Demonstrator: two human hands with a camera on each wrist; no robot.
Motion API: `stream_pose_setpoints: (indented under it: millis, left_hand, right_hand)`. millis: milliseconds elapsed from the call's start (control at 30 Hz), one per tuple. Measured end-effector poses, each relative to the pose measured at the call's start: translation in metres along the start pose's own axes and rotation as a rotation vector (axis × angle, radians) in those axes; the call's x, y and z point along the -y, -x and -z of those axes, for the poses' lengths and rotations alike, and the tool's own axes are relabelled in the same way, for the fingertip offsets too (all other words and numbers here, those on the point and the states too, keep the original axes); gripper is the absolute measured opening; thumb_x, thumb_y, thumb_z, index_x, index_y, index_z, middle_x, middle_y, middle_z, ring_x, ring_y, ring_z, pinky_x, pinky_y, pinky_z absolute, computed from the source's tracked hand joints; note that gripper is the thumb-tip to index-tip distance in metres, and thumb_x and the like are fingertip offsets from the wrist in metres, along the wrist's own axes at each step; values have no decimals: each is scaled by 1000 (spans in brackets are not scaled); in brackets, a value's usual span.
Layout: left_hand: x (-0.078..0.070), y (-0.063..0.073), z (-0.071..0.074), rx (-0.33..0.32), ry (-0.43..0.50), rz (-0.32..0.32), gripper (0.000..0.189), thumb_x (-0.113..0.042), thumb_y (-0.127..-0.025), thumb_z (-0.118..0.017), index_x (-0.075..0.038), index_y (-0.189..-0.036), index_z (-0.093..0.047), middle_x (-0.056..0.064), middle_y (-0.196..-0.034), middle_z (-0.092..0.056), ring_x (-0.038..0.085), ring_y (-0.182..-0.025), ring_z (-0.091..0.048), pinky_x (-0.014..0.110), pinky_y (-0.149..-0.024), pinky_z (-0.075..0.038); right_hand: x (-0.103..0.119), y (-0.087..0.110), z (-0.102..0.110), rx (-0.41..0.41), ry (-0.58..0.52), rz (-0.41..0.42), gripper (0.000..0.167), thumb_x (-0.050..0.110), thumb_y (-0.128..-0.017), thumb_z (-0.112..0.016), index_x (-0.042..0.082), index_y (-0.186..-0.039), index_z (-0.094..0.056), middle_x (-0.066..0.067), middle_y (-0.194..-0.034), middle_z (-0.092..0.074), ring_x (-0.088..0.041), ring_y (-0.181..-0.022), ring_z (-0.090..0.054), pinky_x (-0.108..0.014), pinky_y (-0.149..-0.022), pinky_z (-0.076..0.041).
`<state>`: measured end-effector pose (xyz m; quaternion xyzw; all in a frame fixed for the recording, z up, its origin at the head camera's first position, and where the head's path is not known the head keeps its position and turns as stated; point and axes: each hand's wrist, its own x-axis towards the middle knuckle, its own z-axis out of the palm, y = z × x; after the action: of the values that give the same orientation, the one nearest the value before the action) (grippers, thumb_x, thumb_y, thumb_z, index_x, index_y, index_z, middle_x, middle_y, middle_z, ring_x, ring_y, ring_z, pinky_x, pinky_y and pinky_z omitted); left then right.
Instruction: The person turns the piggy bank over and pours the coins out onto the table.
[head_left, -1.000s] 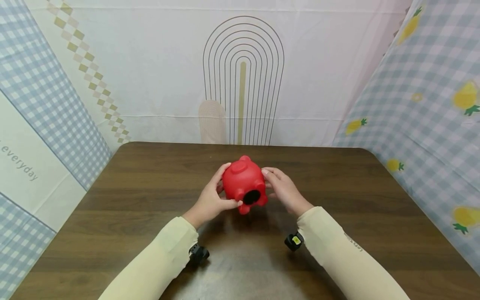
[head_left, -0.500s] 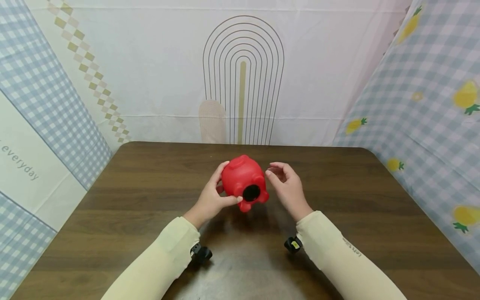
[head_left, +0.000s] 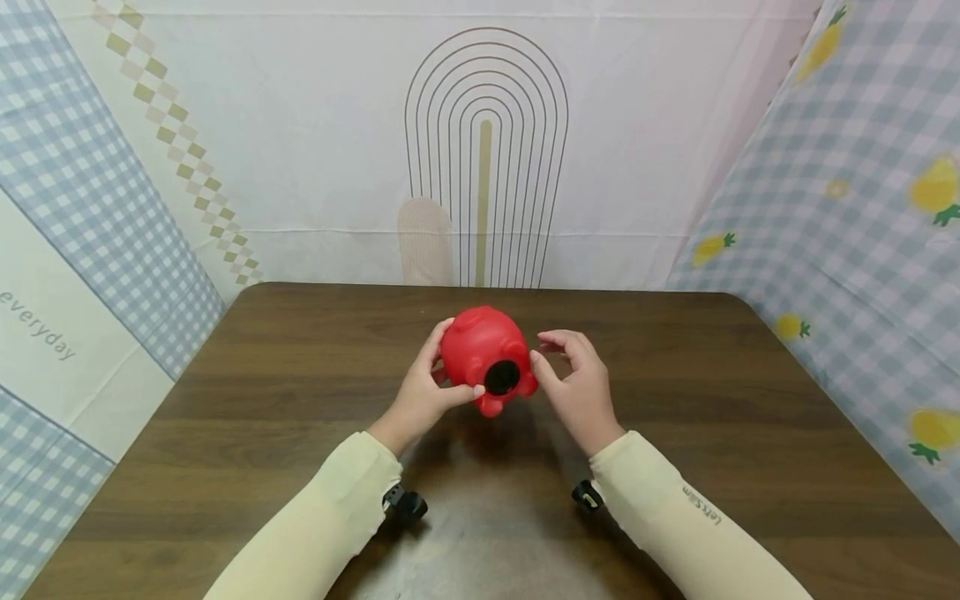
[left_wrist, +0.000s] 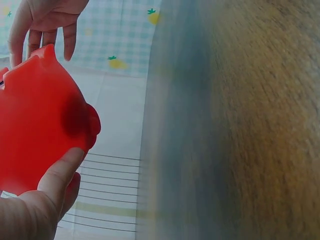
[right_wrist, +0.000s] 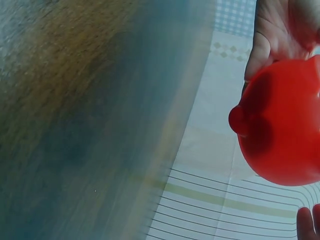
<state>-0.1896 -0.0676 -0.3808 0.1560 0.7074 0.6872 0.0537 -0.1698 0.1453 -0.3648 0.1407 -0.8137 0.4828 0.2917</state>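
A red, round piggy bank (head_left: 480, 333) with stubby feet is tilted above the table, its underside with a black round plug (head_left: 502, 377) facing me. My left hand (head_left: 420, 402) grips it from the left, thumb over the near side by the plug. Beside its right side is my right hand (head_left: 583, 396), fingers loosely bent and holding nothing, the thumb tip close to a foot. The left wrist view shows the piggy bank (left_wrist: 35, 125) with a pointed ear near the right hand (left_wrist: 52, 20). In the right wrist view the piggy bank (right_wrist: 285, 130) stands apart from the fingertips (right_wrist: 304, 225).
The dark wooden table (head_left: 315, 350) lies under both hands. A white printed cloth (head_left: 315, 150) hangs behind it, and checked cloths with pineapples (head_left: 840, 250) hang at the side. Small black cameras (head_left: 405, 504) sit on the wrists.
My right hand has let go of the piggy bank and moved slightly right of it. The piggy bank has tipped in my left hand, its plug rising a little.
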Motion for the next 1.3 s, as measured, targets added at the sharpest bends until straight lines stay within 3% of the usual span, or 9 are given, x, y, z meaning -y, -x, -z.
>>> stream_pose_setpoints:
  millis: [233, 433, 600, 833, 1300]
  left_hand:
    - [-1, -1, -3, -31, 20, 4, 88, -8, -77, -76, -30, -148, -29, 3, -140, -42, 29, -124, -44, 42, -89, -53]
    - [-2, -2, -6, -57, 45, 6, 87, -8, -78, -76, -31, -148, -29, 2, -139, -43, 29, -123, -46, 42, -91, -52]
    - [-4, -2, -7, -70, 65, 2, 87, -7, -77, -75, -29, -148, -30, 3, -140, -42, 29, -123, -45, 42, -91, -52]
    - [-3, -2, -11, -99, 82, 2, 85, -8, -78, -75, -30, -147, -30, 3, -140, -42, 29, -123, -45, 42, -90, -53]
    - [0, -3, -16, -133, 112, 17, 85, -7, -79, -75, -28, -148, -30, 4, -142, -41, 30, -123, -44, 41, -90, -53]
  right_hand:
    - [-3, 3, -2, -42, 64, 159, 21, 2, -82, -71, 2, -103, -67, -11, -105, -63, -20, -100, -58, -19, -92, -42]
    - [-4, 5, -3, -58, 150, 306, 23, 2, -80, -73, 0, -102, -68, -13, -106, -63, -24, -100, -58, -34, -88, -48]
    - [-4, 5, -4, -55, 213, 375, 22, 4, -79, -75, 1, -100, -70, -13, -104, -62, -26, -96, -60, -43, -82, -52]
    - [-1, 5, -4, -23, 283, 425, 21, 7, -78, -75, 2, -98, -70, -13, -103, -62, -26, -92, -60, -43, -77, -53]
    - [-3, 5, -11, -31, 463, 582, 22, 7, -75, -79, 3, -96, -73, -16, -101, -63, -30, -89, -60, -48, -75, -52]
